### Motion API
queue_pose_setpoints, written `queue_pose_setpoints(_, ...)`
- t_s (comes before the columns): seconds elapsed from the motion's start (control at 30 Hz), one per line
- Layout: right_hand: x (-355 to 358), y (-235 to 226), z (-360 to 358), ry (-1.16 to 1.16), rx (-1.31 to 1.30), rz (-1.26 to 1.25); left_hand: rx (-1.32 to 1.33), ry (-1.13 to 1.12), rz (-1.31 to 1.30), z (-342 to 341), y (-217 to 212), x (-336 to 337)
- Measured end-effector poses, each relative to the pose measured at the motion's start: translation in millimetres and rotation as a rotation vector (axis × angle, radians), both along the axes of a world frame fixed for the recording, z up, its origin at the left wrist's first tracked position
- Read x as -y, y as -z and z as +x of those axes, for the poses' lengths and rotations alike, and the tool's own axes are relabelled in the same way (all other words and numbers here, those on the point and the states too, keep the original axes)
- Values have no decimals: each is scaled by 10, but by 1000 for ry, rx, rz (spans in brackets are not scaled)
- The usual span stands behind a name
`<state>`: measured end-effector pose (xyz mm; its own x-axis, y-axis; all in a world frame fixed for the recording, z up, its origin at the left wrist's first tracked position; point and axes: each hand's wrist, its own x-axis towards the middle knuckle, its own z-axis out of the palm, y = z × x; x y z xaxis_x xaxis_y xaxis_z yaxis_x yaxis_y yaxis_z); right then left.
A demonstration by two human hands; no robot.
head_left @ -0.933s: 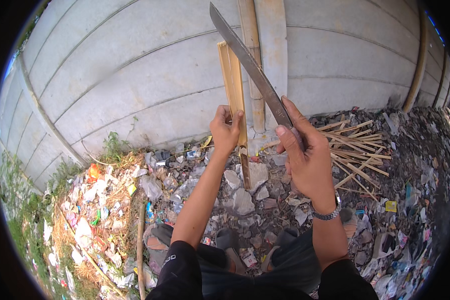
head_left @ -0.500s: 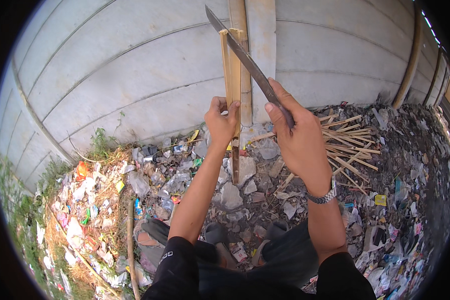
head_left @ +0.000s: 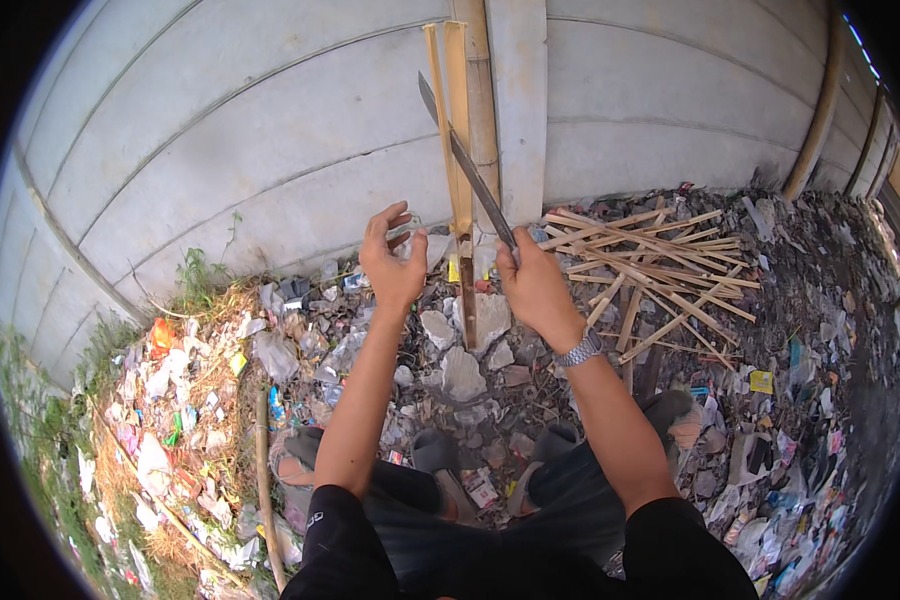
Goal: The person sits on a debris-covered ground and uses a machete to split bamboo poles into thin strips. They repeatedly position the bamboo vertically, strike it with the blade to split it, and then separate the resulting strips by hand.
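Note:
A bamboo strip (head_left: 459,110) stands upright before me, split from its top into two lengths. Its dark lower end comes down among broken stones (head_left: 462,372). In my right hand (head_left: 542,290) is the handle of a long knife (head_left: 486,195). The blade slants up to the left and lies in the split, about halfway down the strip. My left hand (head_left: 396,258) is beside the strip on its left, fingers spread and curved, apart from the bamboo and holding nothing.
A loose pile of thin bamboo strips (head_left: 670,262) lies on the ground to the right. A pale panel wall (head_left: 270,140) rises ahead, with a bamboo pole (head_left: 482,100) against it. Litter and dry grass (head_left: 185,440) cover the left side. A stick (head_left: 266,480) lies near my left leg.
The knife has moved down from the strip's top to midway, and the split is wider. My left hand has let go of the strip and moved left.

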<state>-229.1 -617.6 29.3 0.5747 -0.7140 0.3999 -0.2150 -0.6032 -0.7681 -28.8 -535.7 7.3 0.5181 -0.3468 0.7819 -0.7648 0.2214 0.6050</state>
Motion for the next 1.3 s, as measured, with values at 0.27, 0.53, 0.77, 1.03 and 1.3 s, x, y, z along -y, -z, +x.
queue_pose_setpoints(0.27,-370,50,116,-96,-48,31,23,-168,-271,129,-883,-119)
queue_pose_setpoints(0.53,-397,220,220,-420,139,530,231,-190,-217,421,-2004,-164)
queue_pose_setpoints(0.77,-426,497,173,-699,238,1020,237,-35,-225,479,-1938,-173)
queue_pose_setpoints(1.03,-632,674,217,-401,193,449,219,118,-393,511,-1847,-53)
queue_pose_setpoints(1.3,-715,1005,-245,-144,61,225,459,-394,-600,436,-1927,70)
